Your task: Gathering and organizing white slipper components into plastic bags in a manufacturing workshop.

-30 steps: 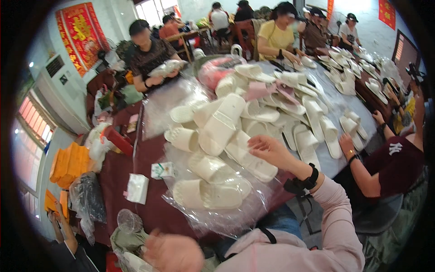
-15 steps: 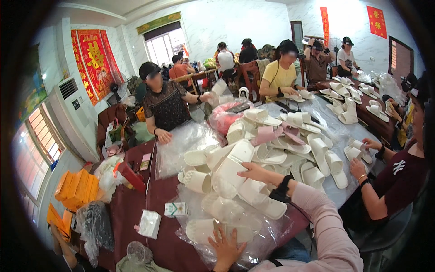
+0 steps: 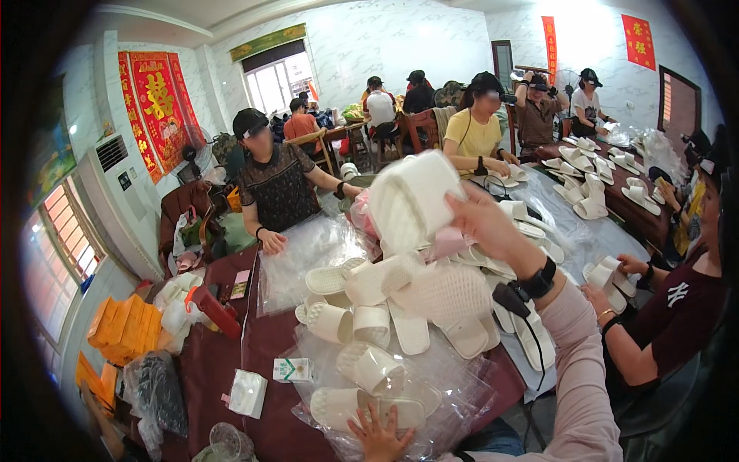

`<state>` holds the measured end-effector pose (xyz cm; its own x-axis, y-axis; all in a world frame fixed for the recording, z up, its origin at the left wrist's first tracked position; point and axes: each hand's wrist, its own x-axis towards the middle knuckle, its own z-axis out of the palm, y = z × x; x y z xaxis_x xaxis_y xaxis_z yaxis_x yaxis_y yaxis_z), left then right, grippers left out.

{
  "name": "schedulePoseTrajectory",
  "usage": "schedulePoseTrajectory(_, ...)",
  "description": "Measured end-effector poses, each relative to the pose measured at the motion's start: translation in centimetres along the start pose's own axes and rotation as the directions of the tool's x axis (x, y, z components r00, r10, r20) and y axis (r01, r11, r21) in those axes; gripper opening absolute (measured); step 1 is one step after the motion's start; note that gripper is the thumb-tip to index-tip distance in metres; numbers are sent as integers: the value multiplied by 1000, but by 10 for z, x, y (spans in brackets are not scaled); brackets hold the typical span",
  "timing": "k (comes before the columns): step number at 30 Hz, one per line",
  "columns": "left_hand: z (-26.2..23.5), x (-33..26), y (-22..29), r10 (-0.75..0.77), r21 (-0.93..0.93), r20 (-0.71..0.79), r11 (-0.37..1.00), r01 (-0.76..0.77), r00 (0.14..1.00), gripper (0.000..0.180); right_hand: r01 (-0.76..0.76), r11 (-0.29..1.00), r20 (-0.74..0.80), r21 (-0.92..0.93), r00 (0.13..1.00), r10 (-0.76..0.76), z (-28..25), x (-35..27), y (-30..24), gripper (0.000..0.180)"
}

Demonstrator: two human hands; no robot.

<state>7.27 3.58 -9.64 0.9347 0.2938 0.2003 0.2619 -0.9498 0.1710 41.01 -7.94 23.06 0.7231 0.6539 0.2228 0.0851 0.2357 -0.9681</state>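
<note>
Right hand (image 3: 493, 225) grips a blurred white slipper (image 3: 406, 202); left hand (image 3: 381, 437), cropped below, splays fingers over another slipper (image 3: 406, 414); clear bag (image 3: 138, 379) holds something dark (image 3: 165, 389)

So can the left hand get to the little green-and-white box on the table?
Probably yes. The left hand looks empty, and nothing covers the green-and-white box. Only a low white slipper lies roughly between them, and it could likely be reached over.
</note>
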Motion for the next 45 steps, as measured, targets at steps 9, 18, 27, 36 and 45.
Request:
schedulePoseTrajectory(9,-6,-1,12,16,46,-52,999,-13,999,68,434,794,-276,-426,773,-571,-88,66,16,40)
schedulePoseTrajectory(18,5,5,4,36,79,-122,997,-27,992,71,90,810,-363,-580,861,-355,-158,105,173,78)
schedulePoseTrajectory(27,-10,1,5,-14,69,-86,997,20,996,68,202,87,117,-975,811,-573,17,32,164,53)
schedulePoseTrajectory(36,-8,1,10,-14,-40,-73,999,11,997,66,350,136,356,-927,934,24,108,-26,258,38)
schedulePoseTrajectory(45,-10,3,6,76,-9,-120,997,-78,990,48,82,476,226,-875,941,253,90,-119,264,60)
